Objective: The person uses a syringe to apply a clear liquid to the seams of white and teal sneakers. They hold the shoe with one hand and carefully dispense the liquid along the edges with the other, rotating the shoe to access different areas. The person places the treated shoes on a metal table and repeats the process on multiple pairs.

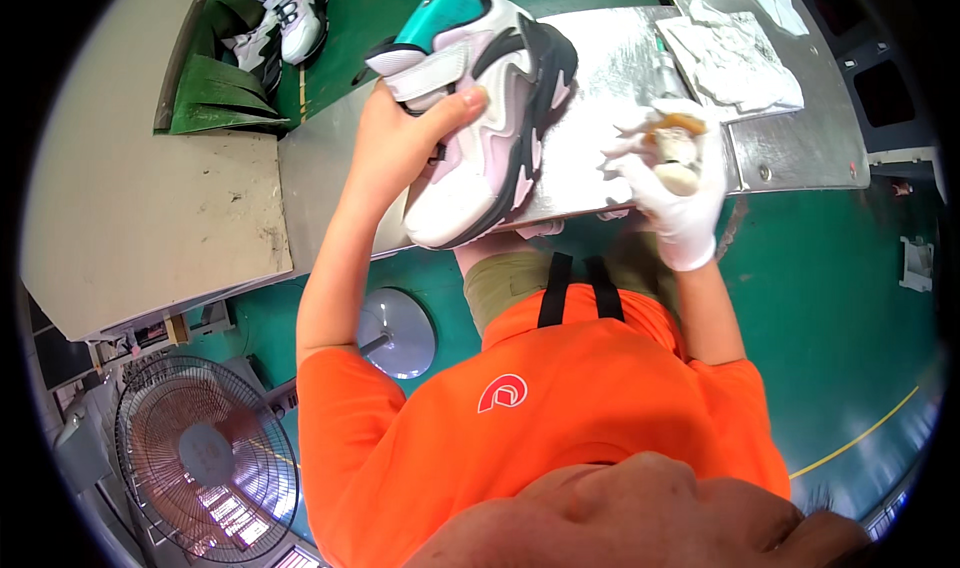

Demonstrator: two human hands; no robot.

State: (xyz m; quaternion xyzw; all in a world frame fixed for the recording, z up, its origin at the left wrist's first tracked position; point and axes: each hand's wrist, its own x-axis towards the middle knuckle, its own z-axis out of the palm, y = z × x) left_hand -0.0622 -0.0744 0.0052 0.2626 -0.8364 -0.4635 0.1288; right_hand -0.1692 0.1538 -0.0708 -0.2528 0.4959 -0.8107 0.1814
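A white, pale pink and black sneaker (488, 138) with a teal panel at its heel end is tilted over the metal bench, toe toward me. My bare left hand (400, 133) is closed around its near left side, thumb pressed on the upper by the strap. To the right, apart from the shoe, my right hand (685, 213) wears a white glove. Its fingers curl round a small, pale, rounded piece with an orange-brown part (676, 148); motion blur hides exactly what kind of thing it is.
Crumpled white cloth (740, 63) lies on the metal bench (605, 53), beside a slim pen-like tube (666, 66). More sneakers (290, 28) stand among green flaps at the far left. A beige board (150, 218) borders the bench; a caged fan (205, 453) stands lower left.
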